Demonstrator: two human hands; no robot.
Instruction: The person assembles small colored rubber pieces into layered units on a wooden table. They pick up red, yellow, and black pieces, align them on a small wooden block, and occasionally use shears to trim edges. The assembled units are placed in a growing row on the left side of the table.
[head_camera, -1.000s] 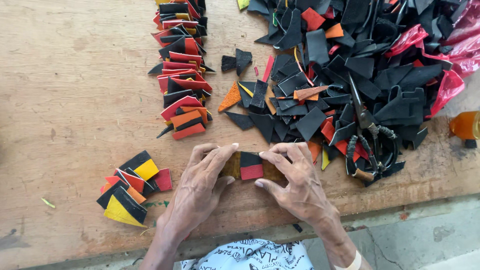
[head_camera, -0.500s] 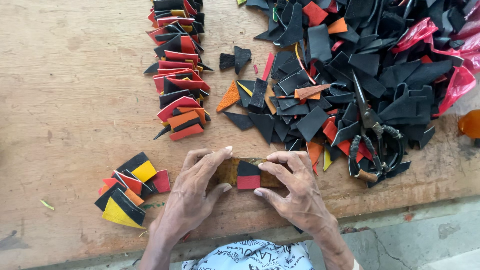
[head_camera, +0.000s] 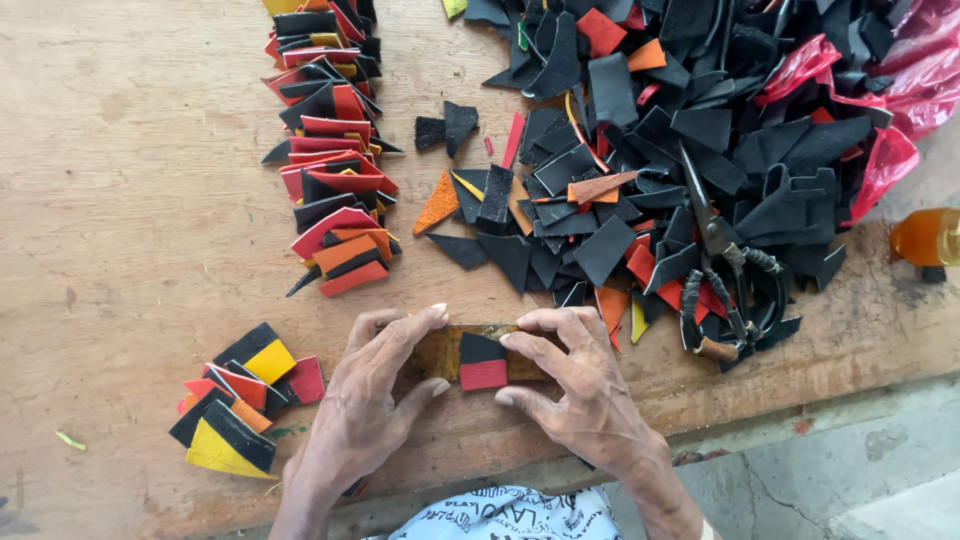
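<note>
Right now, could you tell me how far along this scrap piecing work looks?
Done: a long row of joined pieces and a small stack lie on the table. In hand: the left hand and right hand press a black-and-red piece. Left: the big loose scrap heap, scissors resting on it.

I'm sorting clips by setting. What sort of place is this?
Probably a small craft workshop: a worn wooden worktable carries a heap of black, red and orange offcuts, scissors, and stacked pieced strips. Both hands press a small black-and-red piece.
</note>
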